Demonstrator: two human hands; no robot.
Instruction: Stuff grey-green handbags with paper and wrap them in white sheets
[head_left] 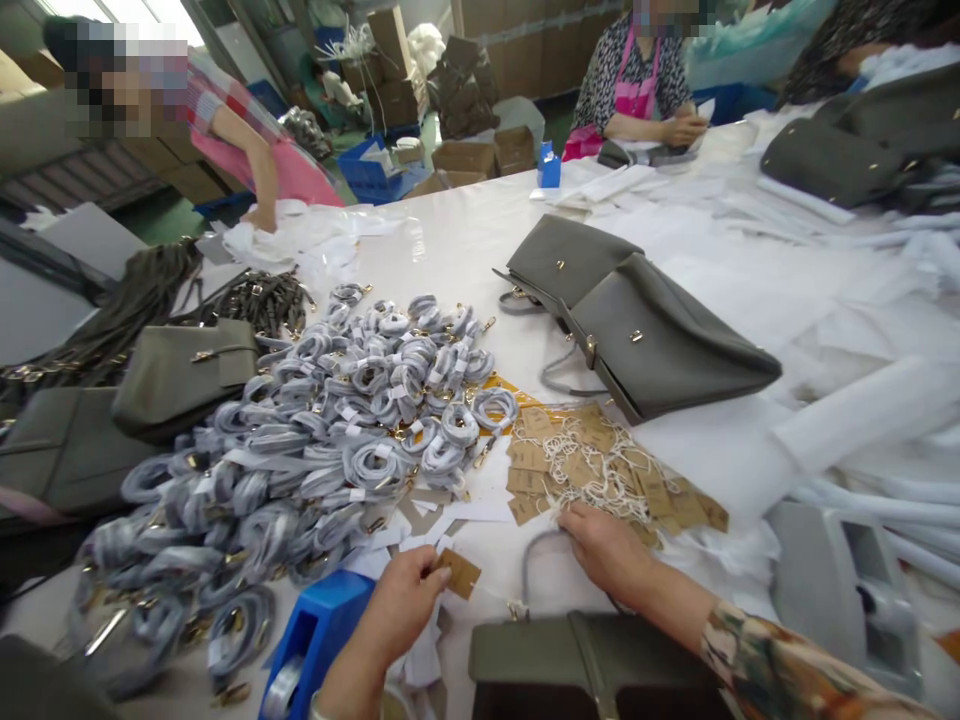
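My left hand (396, 605) pinches a small brown paper tag (459, 574) between thumb and fingers, beside a blue tape dispenser (319, 625). My right hand (611, 555) reaches to the near edge of a heap of brown tags (536, 468) with white strings (581, 465). Its fingers are closed together at the strings and beside the raised grey handle (527, 570) of a dark olive handbag (540, 650); what they grip is hidden. That bag is right in front of me, its lower part cut off by the frame.
Wrapped grey straps (375, 465) with gold clasps form a large pile at left. Olive bags (191, 375) stand beyond it; two more bags (667, 325) lie at centre right. A grey dispenser (844, 600) and white paper rolls (870, 415) are at right. Co-workers (251, 140) are across the table.
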